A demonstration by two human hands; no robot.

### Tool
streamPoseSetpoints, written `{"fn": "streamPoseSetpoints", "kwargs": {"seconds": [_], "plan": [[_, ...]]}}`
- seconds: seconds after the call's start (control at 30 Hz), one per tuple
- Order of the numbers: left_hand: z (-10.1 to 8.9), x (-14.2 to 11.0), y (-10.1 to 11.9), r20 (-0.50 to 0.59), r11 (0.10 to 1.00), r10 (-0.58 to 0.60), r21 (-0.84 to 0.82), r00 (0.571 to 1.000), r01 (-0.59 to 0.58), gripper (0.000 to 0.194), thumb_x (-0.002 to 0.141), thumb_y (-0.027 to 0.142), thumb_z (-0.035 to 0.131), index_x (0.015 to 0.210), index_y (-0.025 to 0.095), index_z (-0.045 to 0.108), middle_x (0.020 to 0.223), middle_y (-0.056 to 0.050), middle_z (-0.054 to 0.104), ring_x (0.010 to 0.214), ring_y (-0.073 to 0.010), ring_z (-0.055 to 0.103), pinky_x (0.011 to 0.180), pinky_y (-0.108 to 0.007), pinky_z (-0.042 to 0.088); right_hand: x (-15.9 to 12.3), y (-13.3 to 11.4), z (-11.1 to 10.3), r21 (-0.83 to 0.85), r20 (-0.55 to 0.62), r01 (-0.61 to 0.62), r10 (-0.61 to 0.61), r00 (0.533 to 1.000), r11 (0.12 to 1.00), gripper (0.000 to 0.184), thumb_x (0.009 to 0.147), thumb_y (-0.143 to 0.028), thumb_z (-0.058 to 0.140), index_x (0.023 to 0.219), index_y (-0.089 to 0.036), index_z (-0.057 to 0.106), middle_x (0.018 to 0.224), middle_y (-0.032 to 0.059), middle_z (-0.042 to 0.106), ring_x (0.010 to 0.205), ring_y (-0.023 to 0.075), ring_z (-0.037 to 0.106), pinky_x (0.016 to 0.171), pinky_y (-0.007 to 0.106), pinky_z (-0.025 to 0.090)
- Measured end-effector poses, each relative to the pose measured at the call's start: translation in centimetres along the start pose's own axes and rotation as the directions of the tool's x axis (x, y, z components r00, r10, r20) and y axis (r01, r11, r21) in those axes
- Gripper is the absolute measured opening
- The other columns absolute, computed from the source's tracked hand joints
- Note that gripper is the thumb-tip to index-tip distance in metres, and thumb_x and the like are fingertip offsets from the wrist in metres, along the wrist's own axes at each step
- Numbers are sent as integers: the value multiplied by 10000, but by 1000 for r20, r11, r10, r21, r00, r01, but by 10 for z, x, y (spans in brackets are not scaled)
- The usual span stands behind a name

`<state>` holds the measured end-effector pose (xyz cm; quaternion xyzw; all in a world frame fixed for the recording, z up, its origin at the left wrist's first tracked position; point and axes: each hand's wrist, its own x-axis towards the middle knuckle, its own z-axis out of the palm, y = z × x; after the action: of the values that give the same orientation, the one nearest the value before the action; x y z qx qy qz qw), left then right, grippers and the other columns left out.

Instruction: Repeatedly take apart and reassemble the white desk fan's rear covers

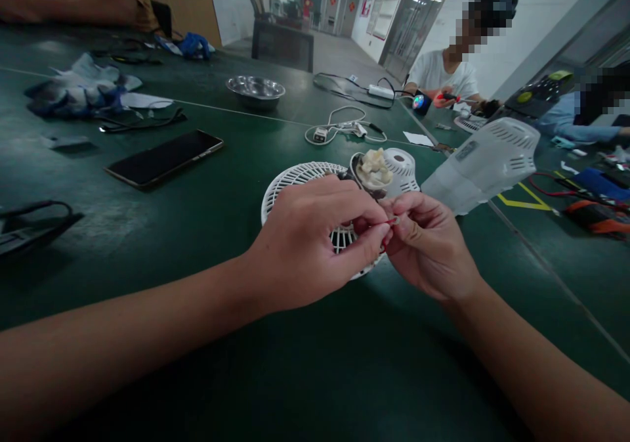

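Note:
My left hand (315,238) and my right hand (426,245) meet fingertip to fingertip over a white round fan grille (290,182) lying on the green table. Both hands pinch a tiny reddish part (394,220), perhaps a wire end; I cannot name it. Just behind my fingers sits the fan's motor unit (377,169) with a white housing and a cream blob on top. A white fan body shell (485,163) lies tilted to the right of it.
A black phone (165,158) lies to the left, a steel bowl (255,90) farther back, a white cable with adapter (339,129) mid-table. Cloths and black straps sit at far left. Other people work at the table's far right end; wires and tools lie at right.

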<state>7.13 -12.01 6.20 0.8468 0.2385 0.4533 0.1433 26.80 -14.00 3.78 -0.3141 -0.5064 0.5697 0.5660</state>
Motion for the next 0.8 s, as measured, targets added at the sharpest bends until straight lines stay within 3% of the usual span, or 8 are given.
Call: {"fn": "streamPoseSetpoints", "kwargs": {"seconds": [0.27, 0.57, 0.8], "plan": [[-2, 1, 5, 36, 995, -19, -102, 999, 22, 148, 891, 156, 642, 805, 255, 712, 778, 11, 744, 733, -173, 680, 734, -324, 543, 0, -3, 3, 128, 125, -61, 45, 991, 990, 119, 789, -217, 872, 824, -230, 759, 744, -41, 657, 659, 61, 645, 605, 143, 557], [-1, 0, 6, 39, 990, -45, -133, 998, 49, 135, 905, 181, 645, 821, 258, 718, 792, 11, 750, 743, -175, 678, 754, -336, 550, -1, -3, 1, 178, 151, -87, 60, 987, 980, 105, 815, -192, 849, 869, -228, 767, 826, -39, 701, 666, 28, 664, 622, 94, 554], [-1, 0, 4, 38, 992, -23, -125, 999, 27, 134, 911, 167, 647, 838, 250, 720, 801, 15, 745, 752, -166, 679, 763, -329, 543, -1, -2, -1, 169, 138, -92, 69, 988, 981, 117, 812, -206, 854, 867, -234, 754, 832, -42, 691, 662, 42, 658, 635, 136, 579]]}}
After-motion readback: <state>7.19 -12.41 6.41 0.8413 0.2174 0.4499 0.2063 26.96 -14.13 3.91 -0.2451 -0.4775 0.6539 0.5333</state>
